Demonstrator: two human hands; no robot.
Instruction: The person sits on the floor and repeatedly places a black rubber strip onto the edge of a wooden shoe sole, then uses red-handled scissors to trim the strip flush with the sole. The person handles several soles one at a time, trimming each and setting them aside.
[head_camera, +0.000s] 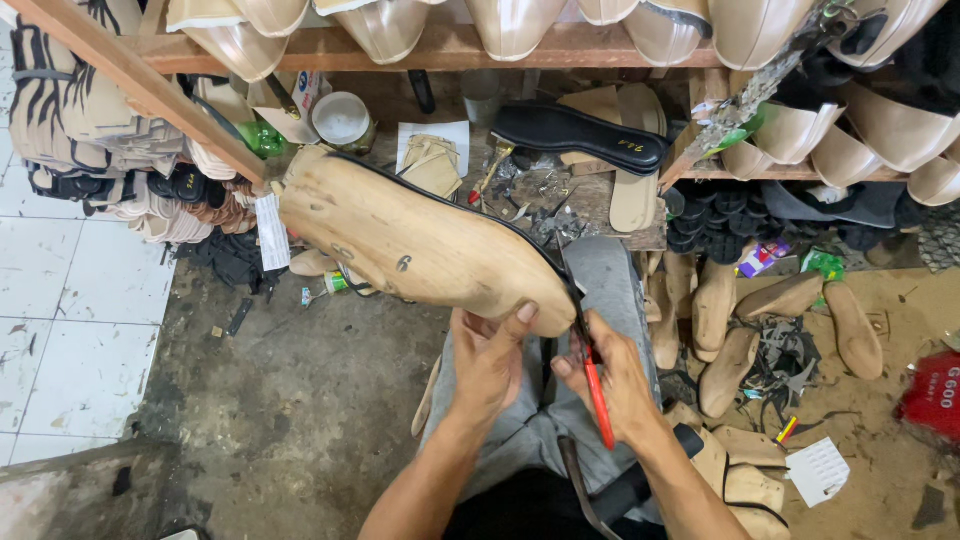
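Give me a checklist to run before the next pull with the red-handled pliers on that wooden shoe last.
1. Left hand grips the heel end of the wooden shoe last, thumb up on the wood: ok.
2. Right hand closed round the red-handled pliers: ok.
3. Plier tip meets the black edging along the last's rim: cannot tell, the tip is hidden by that edge.
4. Left fingers clear of the plier tip: ok, they sit to its left on the wood.
5. Last supported over the lap in grey trousers: ok.
6. Black insole on the bench lies apart from the work: ok.
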